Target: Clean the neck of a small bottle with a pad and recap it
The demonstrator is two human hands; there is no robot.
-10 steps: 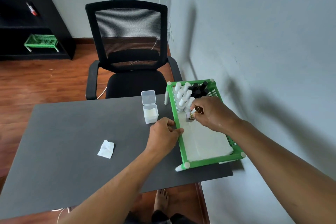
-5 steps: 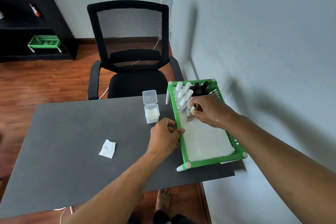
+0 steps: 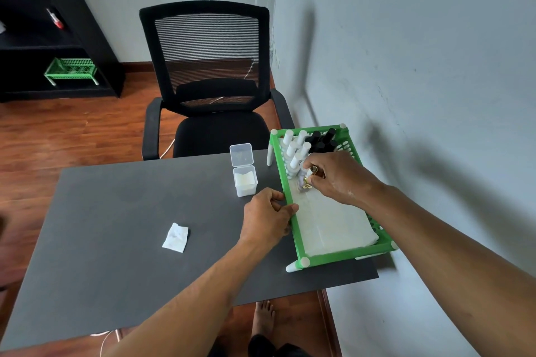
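at tray [image 3: 285, 182] edge, left hand [image 3: 268, 219]; right hand [image 3: 338, 175] grips bottle [image 3: 303, 177]

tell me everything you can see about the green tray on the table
The green tray is a slotted plastic basket with white corner knobs and short white legs, standing level at the table's right edge by the wall. A white liner covers its floor. White-capped and black-capped bottles stand upright at its far end. The left hand grips its left rim; the right hand reaches inside, fingers on a small bottle.
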